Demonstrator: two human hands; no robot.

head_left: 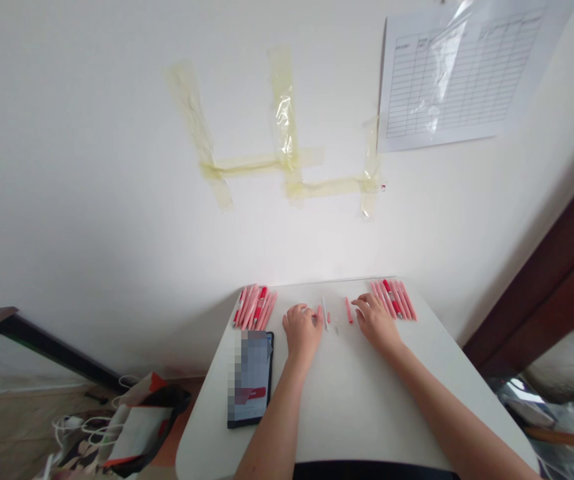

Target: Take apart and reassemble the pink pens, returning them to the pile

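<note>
My left hand [303, 327] rests on the white table with its fingers loosely bent and apart. Just beside its thumb lies a short pink pen part [319, 312], partly hidden. A thin white pen refill [325, 315], a small pink piece [329, 318] and a tiny pale piece, maybe a spring [337, 327], lie between my hands. To their right is a red-pink pen barrel [349, 311]. The fingertips of my right hand [375, 321] are close to that barrel; the hand looks open, its fingers bent and apart.
Pink pens lie bundled at the table's back left [255, 308] and back right [394, 300]. A phone [251, 377] is left of my left forearm. Behind the table [357, 413] stands a wall with yellowed tape [287, 120] and a printed sheet [447, 87]. Bags and cables are on the floor.
</note>
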